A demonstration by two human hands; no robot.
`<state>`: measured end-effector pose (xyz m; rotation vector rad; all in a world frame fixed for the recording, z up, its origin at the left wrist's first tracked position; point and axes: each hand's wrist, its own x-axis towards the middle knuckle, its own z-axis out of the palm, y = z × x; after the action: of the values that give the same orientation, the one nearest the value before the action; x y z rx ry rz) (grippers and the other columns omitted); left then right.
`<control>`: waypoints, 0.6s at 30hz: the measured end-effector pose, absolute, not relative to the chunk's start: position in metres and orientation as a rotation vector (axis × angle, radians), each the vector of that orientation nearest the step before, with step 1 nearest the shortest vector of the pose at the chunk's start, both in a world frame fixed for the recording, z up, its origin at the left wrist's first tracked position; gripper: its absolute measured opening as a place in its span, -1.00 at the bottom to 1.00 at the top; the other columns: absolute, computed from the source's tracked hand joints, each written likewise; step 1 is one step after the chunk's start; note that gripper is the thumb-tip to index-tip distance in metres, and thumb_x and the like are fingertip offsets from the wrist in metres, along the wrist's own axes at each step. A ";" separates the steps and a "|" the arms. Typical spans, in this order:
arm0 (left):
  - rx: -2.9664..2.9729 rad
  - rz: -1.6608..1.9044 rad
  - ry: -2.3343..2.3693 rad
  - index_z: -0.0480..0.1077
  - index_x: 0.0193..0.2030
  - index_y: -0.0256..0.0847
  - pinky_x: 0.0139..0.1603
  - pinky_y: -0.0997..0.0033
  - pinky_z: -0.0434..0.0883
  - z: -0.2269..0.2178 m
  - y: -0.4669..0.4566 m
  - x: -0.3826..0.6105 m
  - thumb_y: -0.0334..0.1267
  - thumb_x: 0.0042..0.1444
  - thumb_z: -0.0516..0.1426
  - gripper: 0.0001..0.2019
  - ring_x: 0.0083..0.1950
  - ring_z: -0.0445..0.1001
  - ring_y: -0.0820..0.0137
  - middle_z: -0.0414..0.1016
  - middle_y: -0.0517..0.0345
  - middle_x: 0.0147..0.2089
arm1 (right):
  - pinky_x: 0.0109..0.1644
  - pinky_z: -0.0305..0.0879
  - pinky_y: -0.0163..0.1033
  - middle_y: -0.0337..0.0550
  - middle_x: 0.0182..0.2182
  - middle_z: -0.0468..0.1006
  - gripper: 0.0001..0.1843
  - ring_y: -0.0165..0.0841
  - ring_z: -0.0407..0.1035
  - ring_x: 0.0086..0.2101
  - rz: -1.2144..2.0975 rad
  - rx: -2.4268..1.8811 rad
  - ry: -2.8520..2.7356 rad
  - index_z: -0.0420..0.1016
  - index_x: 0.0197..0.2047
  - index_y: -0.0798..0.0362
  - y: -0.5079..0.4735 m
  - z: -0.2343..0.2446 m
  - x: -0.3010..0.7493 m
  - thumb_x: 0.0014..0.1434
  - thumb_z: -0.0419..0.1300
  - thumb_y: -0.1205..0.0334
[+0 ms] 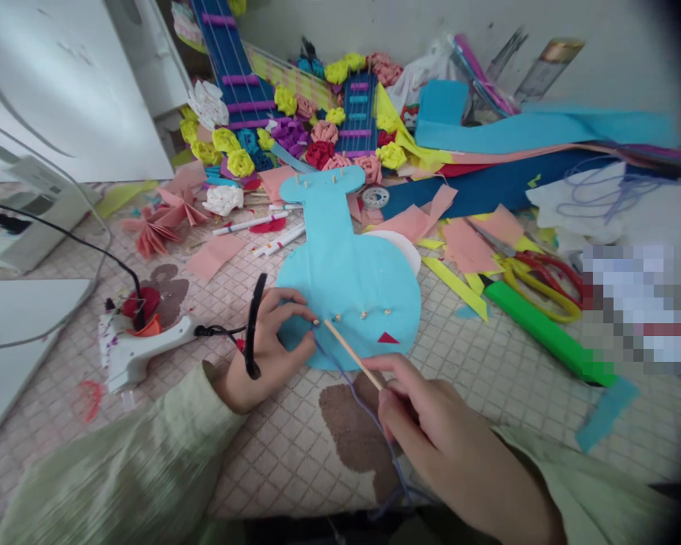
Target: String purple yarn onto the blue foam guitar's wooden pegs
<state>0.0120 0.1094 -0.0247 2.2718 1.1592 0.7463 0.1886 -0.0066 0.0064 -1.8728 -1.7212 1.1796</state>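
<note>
A light-blue guitar-shaped cutout (pixel 368 272) lies flat before me, with small wooden pegs along its lower part and at its top end. My left hand (pixel 272 333) rests on its lower left edge, thumb and forefinger spread on either side of the leftmost peg (pixel 316 322). In my right hand (pixel 431 424) is a thin wooden stick (pixel 352 353), pinched between thumb and fingers, its tip close to that peg. Purple yarn (pixel 368 412) runs from the peg down past my right hand to the table's front edge. A red paper triangle (pixel 388 338) lies on the cutout.
A white glue gun (pixel 147 350) with a black cord lies left. On the right are yellow-handled scissors (pixel 536 291) and a long green tool (pixel 545 329). Paper scraps (pixel 465 246), crepe flowers (pixel 321 155) and two decorated blue guitar-like pieces (pixel 359 113) crowd the back.
</note>
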 end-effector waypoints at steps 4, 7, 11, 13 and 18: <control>2.264 0.714 1.147 0.40 -0.34 -0.19 0.09 0.13 0.23 -0.023 0.110 0.011 -0.33 -0.04 0.07 -0.88 -0.03 0.31 0.31 0.32 0.12 -0.14 | -0.50 0.08 -0.34 -0.32 -0.60 0.28 -0.70 -0.42 0.23 -0.56 1.204 -1.883 -1.718 0.19 -0.01 -0.09 -0.005 0.005 0.187 0.20 -0.14 0.27; 2.276 0.704 1.115 0.40 -0.33 -0.20 0.11 0.11 0.22 -0.023 0.110 0.008 -0.33 -0.04 0.06 -0.87 -0.03 0.31 0.29 0.32 0.11 -0.13 | -0.50 0.08 -0.34 -0.30 -0.59 0.30 -0.70 -0.41 0.25 -0.54 1.269 -1.896 -1.741 0.22 -0.03 -0.10 -0.010 0.009 0.185 0.20 -0.15 0.27; 2.276 0.696 1.089 0.40 -0.33 -0.19 0.10 0.08 0.23 -0.023 0.111 0.006 -0.33 -0.03 0.04 -0.86 -0.03 0.31 0.28 0.32 0.11 -0.13 | -0.44 0.14 -0.35 -0.28 -0.54 0.36 -0.69 -0.42 0.29 -0.48 1.373 -1.846 -1.759 0.22 -0.01 -0.10 -0.020 0.019 0.190 0.18 -0.11 0.28; 2.266 0.687 1.086 0.40 -0.33 -0.19 0.10 0.08 0.23 -0.023 0.112 0.006 -0.33 -0.03 0.03 -0.85 -0.02 0.30 0.28 0.31 0.11 -0.12 | -0.44 0.15 -0.37 -0.29 -0.53 0.38 -0.68 -0.45 0.30 -0.49 1.479 -1.751 -1.778 0.25 -0.02 -0.09 -0.024 0.025 0.197 0.17 -0.10 0.32; 2.247 0.655 1.092 0.41 -0.33 -0.20 0.11 0.09 0.24 -0.022 0.112 0.006 -0.33 -0.02 0.02 -0.84 -0.01 0.30 0.27 0.30 0.09 -0.11 | -0.52 0.08 -0.42 -0.28 -0.54 0.42 -0.74 -0.50 0.25 -0.55 1.869 -1.392 -1.739 0.38 -0.08 -0.10 -0.042 0.032 0.224 0.13 0.08 0.25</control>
<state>0.0057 0.1124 -0.0224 2.2465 1.0915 0.6548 0.2243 -0.0424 0.0324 -1.3923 -1.7390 1.8691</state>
